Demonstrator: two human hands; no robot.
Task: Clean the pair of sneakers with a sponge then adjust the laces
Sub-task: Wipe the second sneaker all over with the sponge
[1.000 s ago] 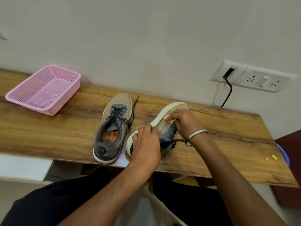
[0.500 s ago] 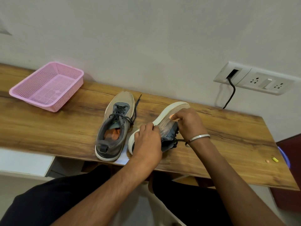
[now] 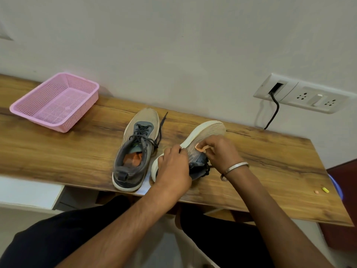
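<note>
Two grey and beige sneakers lie on the wooden table point(image 3: 58, 151). The left sneaker point(image 3: 136, 151) stands upright with dark laces and an orange insole. The right sneaker point(image 3: 202, 136) is tipped on its side, white sole facing left. My left hand point(image 3: 173, 169) grips its heel end. My right hand point(image 3: 222, 151) pinches a small orange sponge point(image 3: 201, 148) against the sneaker's upper. The hands hide most of this shoe's laces.
A pink mesh basket point(image 3: 56, 102) sits at the back left. A wall socket plate point(image 3: 301, 95) with a black cable point(image 3: 274, 113) is on the right. Two small bits, yellow and orange point(image 3: 321, 190), lie near the table's right end.
My right hand has slid slightly back along the tipped sneaker's upper with the sponge, which now shows more. My left hand keeps its hold. The view has shifted a little.
</note>
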